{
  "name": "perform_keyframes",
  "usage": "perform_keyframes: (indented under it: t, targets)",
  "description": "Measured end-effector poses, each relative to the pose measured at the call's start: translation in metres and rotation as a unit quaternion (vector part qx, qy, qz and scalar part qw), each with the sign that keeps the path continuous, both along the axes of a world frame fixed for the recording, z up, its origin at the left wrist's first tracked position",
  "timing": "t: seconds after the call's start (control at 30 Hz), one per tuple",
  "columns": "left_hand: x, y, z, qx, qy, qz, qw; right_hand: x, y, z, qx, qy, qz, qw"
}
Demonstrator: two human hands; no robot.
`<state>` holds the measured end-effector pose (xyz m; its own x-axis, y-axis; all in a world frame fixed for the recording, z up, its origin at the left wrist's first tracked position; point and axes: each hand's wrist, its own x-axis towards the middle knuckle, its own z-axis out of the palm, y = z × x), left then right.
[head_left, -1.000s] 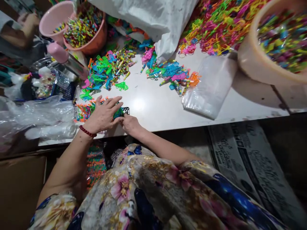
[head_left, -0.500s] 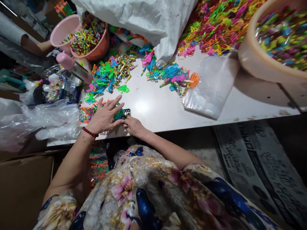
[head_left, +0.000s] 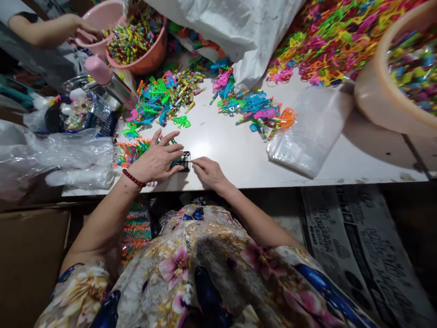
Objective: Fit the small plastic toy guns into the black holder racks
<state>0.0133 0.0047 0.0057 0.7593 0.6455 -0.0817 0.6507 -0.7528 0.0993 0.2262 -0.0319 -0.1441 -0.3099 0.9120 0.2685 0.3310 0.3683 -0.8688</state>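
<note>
My left hand (head_left: 159,157), a red bead bracelet at its wrist, lies with fingers spread over a row of small colourful plastic toys (head_left: 131,152). A black wire rack (head_left: 186,161) shows past its fingertips, the rest of it hidden under the hand. Close to the rack's right edge, my right hand (head_left: 210,173) has thumb and index finger pinched together; anything between them is too small to make out. Beyond my hands lie a loose green toy (head_left: 181,121), shaped like a little gun, and a heap of green and blue toys (head_left: 153,100).
Small tubes fill an orange basin (head_left: 136,66) and a large peach tub (head_left: 372,86). Clear plastic bags (head_left: 307,132) lie at right, a pink-topped bottle (head_left: 111,82) at left. A co-worker's hand (head_left: 87,29) reaches into a pink basin (head_left: 102,13). A white sack (head_left: 235,36) covers the back.
My right hand has drawn away to the right from the left fingertips, and more of the black rack shows. The co-worker's hand has moved into the pink basin. The view has shifted slightly.
</note>
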Motion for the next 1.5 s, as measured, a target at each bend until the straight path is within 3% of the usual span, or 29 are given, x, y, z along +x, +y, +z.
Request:
perform_keyframes:
  t: [0.1, 0.33, 0.47, 0.57, 0.77, 0.93, 1.07, 1.17, 1.23, 1.5]
  targets:
    - [0.002, 0.0, 0.0, -0.007, 0.003, 0.01, 1.0, 0.017, 0.003, -0.001, -0.022, -0.009, -0.037, 0.999]
    - [0.004, -0.001, -0.005, 0.026, -0.001, 0.008, 1.0, 0.032, 0.008, 0.008, -0.036, -0.075, -0.031, 0.996]
    - [0.002, 0.0, -0.011, 0.033, -0.023, 0.002, 0.999, 0.065, 0.042, 0.021, -0.005, -0.161, -0.107, 0.981]
    - [0.001, 0.0, -0.013, 0.032, -0.036, 0.005, 0.999, 0.096, 0.077, 0.033, 0.008, -0.23, -0.189, 0.955]
    - [0.002, -0.002, -0.01, 0.018, -0.037, 0.017, 0.999, 0.119, 0.121, 0.037, -0.069, -0.316, -0.28, 0.904]
    - [0.003, -0.002, -0.009, 0.011, -0.036, 0.016, 0.999, 0.118, 0.109, 0.023, -0.073, -0.238, -0.324, 0.913]
    - [0.003, -0.003, -0.007, 0.015, -0.027, 0.013, 0.999, 0.106, 0.084, 0.016, -0.107, -0.031, -0.365, 0.924]
    - [0.004, -0.003, -0.006, 0.006, -0.032, 0.019, 0.999, 0.086, 0.063, 0.017, -0.177, 0.118, -0.311, 0.926]
    - [0.004, -0.004, -0.006, -0.003, -0.043, 0.026, 0.999, 0.071, 0.051, 0.022, -0.209, 0.158, -0.246, 0.933]
    - [0.003, -0.003, -0.007, -0.009, -0.056, 0.028, 0.998, 0.022, 0.029, 0.033, -0.235, 0.125, -0.108, 0.958]
